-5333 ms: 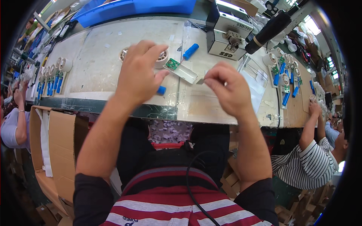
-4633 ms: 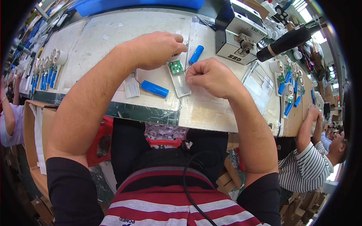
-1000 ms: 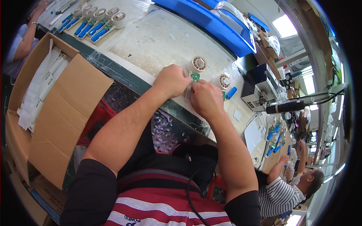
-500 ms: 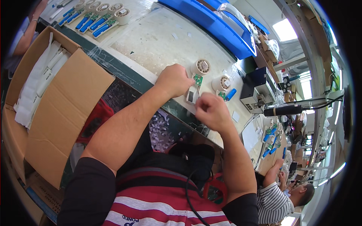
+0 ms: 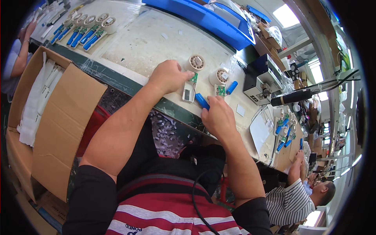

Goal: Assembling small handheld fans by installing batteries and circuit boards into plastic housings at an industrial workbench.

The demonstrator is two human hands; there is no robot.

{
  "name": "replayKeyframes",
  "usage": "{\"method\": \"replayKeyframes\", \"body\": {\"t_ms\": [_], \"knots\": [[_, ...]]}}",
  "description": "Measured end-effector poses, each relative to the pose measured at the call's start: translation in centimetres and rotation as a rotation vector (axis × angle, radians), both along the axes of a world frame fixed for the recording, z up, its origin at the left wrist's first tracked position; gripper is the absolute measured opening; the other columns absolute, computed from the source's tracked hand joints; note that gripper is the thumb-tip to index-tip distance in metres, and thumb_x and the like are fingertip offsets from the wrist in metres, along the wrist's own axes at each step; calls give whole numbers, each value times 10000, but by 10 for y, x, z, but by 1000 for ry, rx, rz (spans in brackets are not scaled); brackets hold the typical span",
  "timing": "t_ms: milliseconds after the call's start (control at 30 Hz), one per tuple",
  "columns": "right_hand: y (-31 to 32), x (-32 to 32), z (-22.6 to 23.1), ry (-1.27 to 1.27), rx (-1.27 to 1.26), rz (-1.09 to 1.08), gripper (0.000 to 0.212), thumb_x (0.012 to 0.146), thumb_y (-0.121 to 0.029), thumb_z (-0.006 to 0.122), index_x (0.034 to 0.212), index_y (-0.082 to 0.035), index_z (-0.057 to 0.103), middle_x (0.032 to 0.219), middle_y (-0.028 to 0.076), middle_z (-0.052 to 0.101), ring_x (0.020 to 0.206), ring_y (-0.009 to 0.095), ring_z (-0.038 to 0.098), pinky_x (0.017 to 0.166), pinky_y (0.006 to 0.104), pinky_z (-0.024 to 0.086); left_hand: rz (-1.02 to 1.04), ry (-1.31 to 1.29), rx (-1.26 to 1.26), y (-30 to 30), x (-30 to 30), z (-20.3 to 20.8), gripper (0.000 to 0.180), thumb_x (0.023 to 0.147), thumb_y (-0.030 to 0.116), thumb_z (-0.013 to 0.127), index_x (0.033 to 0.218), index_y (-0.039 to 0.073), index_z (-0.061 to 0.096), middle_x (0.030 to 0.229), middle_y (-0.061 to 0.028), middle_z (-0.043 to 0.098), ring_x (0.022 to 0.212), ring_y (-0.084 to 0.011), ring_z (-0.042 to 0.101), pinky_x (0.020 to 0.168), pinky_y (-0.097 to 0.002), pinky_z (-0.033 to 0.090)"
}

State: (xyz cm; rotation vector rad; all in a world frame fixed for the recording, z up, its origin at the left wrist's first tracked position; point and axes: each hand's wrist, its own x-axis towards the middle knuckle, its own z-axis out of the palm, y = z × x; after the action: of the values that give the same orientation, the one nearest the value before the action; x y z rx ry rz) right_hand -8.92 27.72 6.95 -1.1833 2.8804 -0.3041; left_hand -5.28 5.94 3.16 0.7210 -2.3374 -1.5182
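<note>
On the near edge of the workbench lies a white handheld fan housing with a round grille head (image 5: 196,62) and an open handle (image 5: 188,94). A small green circuit board (image 5: 193,77) sits at the neck between them. My left hand (image 5: 167,76) is closed, thumb and fingertips pinching at that board. In my right hand (image 5: 220,117) is a blue cylindrical battery (image 5: 202,101), its far end beside the open handle. Just right stands a second fan head (image 5: 219,77) with its own green board (image 5: 220,90); another blue battery (image 5: 232,87) lies next to it.
Several fan units with blue batteries (image 5: 93,40) line the far left. A blue bin (image 5: 203,19) runs along the back. A black-and-white boxy device (image 5: 263,80) stands right. An open carton (image 5: 66,133) is at my left. A co-worker in stripes (image 5: 291,207) sits lower right.
My right hand has opened out from a curled fist, and a blue battery now shows in its fingers by the handle. My left hand stays at the board. The whole view has shifted slightly.
</note>
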Motion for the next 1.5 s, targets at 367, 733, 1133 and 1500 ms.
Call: {"method": "replayKeyframes", "body": {"t_ms": [367, 733, 1133, 1500], "knots": [[11, -4, 10, -482, -273, -116, 342, 815, -111, 749, 1116, 33, 671, 832, 157, 662, 810, 310, 676, 760, 436, 525, -98, -242, -31, 17, -41, 24, 408, 759, 332, 826, 897, -50, 788, 906, -253, 768, 880, -340, 770, 810, -413, 608], [27, 9, 28, -1307, -546, -67, 605, 859, 3, 703, 1452, -38, 588, 821, 20, 640, 530, 83, 574, 470, 221, 450, -167, 340, 733, 45, 7, 2, 527, 893, 21, 779, 1318, 21, 468, 1099, -137, 670, 805, -185, 693, 648, -336, 599], [27, 35, 24, -1517, -773, -33, 712, 895, 12, 675, 1576, -42, 476, 882, 48, 652, 573, 102, 635, 489, 221, 516, -245, 547, 943, 62, 35, -3, 394, 1084, 283, 636, 1386, 83, 482, 1084, -71, 651, 933, -140, 647, 779, -293, 565], [12, 60, 1, -907, -863, -79, 350, 876, -64, 701, 1208, -8, 605, 759, 26, 585, 657, 120, 561, 601, 303, 451, -275, 638, 1144, 76, 50, -7, 338, 1123, 310, 551, 1366, 80, 504, 1162, -79, 607, 1024, -183, 618, 909, -346, 555]]}}
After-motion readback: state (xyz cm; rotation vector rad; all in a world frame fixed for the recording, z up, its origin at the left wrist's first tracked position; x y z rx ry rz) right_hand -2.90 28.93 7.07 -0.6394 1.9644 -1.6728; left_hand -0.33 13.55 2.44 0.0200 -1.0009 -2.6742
